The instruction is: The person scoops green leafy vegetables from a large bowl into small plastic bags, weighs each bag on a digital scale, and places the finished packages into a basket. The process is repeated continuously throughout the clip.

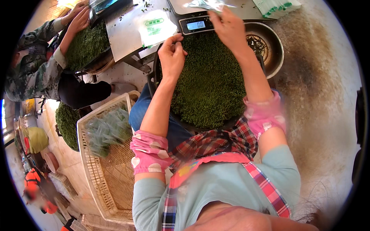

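Observation:
A large dark tub of small green peppercorn-like berries [208, 84] stands in front of me, below a digital scale [198, 25] with a lit display. My right hand [230, 30] is over the scale's right side, its fingers closed at the near edge of a clear plastic bag [210, 4] on the weighing plate. My left hand [172, 57] hovers above the tub's far left edge, beside the scale. Its fingers are curled together, and whatever they may pinch is hidden. Close by on the metal table lies a stack of printed white plastic bags [156, 27].
More bags [277, 5] lie at the table's far right. A metal basin [275, 50] with dark stalks stands right of the tub. On my left, a plastic crate [102, 181] holds several filled bags [110, 129]. A co-worker's hands [79, 19] work above another berry tub [90, 46].

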### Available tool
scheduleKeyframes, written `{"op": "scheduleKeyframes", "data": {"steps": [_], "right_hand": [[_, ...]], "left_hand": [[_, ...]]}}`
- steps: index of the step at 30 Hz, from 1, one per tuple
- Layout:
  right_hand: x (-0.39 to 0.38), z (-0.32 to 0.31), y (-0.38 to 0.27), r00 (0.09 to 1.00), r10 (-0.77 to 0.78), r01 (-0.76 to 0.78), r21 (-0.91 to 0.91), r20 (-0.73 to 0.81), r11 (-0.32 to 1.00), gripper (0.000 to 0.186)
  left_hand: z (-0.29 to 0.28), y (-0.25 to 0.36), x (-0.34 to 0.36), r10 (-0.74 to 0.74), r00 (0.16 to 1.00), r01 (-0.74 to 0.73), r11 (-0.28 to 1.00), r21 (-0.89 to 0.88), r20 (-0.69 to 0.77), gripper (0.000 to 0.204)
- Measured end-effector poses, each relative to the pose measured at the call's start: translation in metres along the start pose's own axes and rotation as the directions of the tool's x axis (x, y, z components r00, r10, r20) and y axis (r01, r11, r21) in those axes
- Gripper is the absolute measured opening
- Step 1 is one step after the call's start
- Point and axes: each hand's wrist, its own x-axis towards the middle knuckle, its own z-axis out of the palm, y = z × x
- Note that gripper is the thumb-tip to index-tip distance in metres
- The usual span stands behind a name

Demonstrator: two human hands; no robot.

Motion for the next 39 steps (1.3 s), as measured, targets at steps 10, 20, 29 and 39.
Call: {"op": "scheduleKeyframes", "data": {"steps": [10,20,29,39], "right_hand": [[-0.170,0.058,-0.009,0.555,0.252,-0.115,-0.227,0.793,0.967,0.039],[-0.197,0.104,0.007,0.475,0.203,-0.356,-0.024,0.856,0.934,0.038],[-0.127,0.025,0.001,0.563,0.330,-0.755,0.308,0.758,0.579,0.022],[-0.086,-0.007,-0.014,0.662,0.330,-0.640,0.278,0.673,0.716,0.021]], "left_hand": [[0.010,-0.028,-0.008,0.136,0.948,-0.239,0.902,0.360,0.288,0.022],[0.000,-0.042,-0.023,-0.112,0.816,-0.389,0.619,0.682,0.567,0.036],[0.009,-0.036,-0.019,-0.248,0.823,-0.151,0.773,0.617,0.512,0.032],[-0.001,-0.024,-0.003,-0.189,0.936,0.057,0.914,0.402,0.297,0.023]]}}
